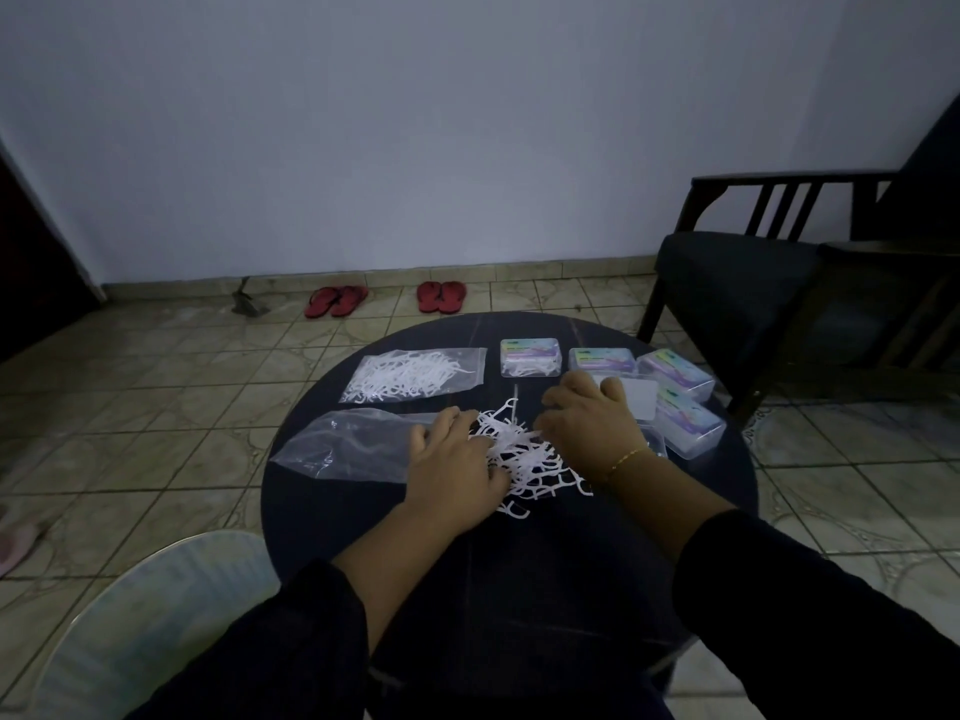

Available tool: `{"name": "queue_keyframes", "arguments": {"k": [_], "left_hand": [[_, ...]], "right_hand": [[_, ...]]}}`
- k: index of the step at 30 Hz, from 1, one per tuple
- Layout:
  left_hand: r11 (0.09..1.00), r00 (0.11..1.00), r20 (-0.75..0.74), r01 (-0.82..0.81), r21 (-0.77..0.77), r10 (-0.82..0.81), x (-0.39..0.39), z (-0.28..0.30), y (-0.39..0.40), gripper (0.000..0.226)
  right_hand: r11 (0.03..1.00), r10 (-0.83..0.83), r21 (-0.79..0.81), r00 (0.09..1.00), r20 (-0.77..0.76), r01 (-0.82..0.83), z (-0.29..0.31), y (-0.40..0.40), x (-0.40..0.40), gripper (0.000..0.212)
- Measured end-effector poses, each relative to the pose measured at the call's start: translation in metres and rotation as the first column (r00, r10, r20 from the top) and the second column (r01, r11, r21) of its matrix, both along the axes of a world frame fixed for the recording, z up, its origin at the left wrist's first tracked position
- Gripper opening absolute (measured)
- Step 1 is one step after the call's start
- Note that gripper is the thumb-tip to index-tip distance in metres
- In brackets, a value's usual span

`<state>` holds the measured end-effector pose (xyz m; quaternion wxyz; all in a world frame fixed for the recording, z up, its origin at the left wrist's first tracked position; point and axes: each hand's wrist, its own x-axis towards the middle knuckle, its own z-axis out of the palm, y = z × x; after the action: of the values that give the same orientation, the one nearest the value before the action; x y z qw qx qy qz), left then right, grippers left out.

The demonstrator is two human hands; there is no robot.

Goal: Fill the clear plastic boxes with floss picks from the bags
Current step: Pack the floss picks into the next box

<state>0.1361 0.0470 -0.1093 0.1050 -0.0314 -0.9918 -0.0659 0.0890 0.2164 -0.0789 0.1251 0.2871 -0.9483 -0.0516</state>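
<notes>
Both hands lie palm-down on a loose heap of white floss picks at the middle of a round dark table. Left hand covers the heap's left edge, its fingers spread and slightly bent over the picks; whether any pick is pinched beneath them cannot be told. Right hand rests at the heap's right edge, fingers loosely curved and pointing away from the viewer, with a thin gold bracelet at the wrist; its grip is likewise hidden. Just left of the left hand lies a flattened, nearly empty clear bag. Beyond it, toward the far left of the table, a second clear bag holds many white picks. Along the far and right rim stand clear plastic boxes with coloured labels: one at the far centre, another beside it, and two more at the right. An open box lid shows just past the right hand's knuckles. Surroundings: tiled floor, two pairs of red sandals by the wall, a dark wooden armchair at right, and a pale plastic chair at lower left.
</notes>
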Motion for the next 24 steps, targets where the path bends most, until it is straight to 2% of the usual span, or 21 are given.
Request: {"name": "queue_keyframes", "arguments": {"k": [7, 13, 16, 19, 24], "left_hand": [[1.000, 1.000, -0.005, 0.001, -0.026, -0.001, -0.007, 0.009, 0.007, 0.039], [0.999, 1.000, 0.007, 0.024, -0.042, -0.024, -0.018, 0.016, 0.016, 0.035], [0.999, 0.999, -0.024, 0.048, 0.005, -0.048, -0.021, 0.019, 0.022, 0.027], [0.998, 0.999, -0.020, 0.052, 0.037, -0.051, -0.024, 0.022, 0.029, 0.026], [0.995, 0.995, 0.029, 0.096, 0.003, -0.096, -0.031, 0.020, 0.036, 0.040]], "right_hand": [[0.998, -0.040, -0.047, 0.999, -0.006, 0.039, 0.013, 0.014, 0.004, 0.029], [0.950, -0.183, -0.248, 0.982, 0.052, 0.190, 0.022, 0.030, 0.005, 0.029], [0.920, -0.244, -0.300, 0.967, 0.068, 0.253, 0.026, 0.043, 0.005, 0.028], [0.903, -0.295, -0.297, 0.950, 0.099, 0.312, 0.028, 0.057, 0.004, 0.029], [0.900, -0.363, -0.207, 0.922, 0.132, 0.384, 0.017, 0.080, 0.004, 0.028]]}}
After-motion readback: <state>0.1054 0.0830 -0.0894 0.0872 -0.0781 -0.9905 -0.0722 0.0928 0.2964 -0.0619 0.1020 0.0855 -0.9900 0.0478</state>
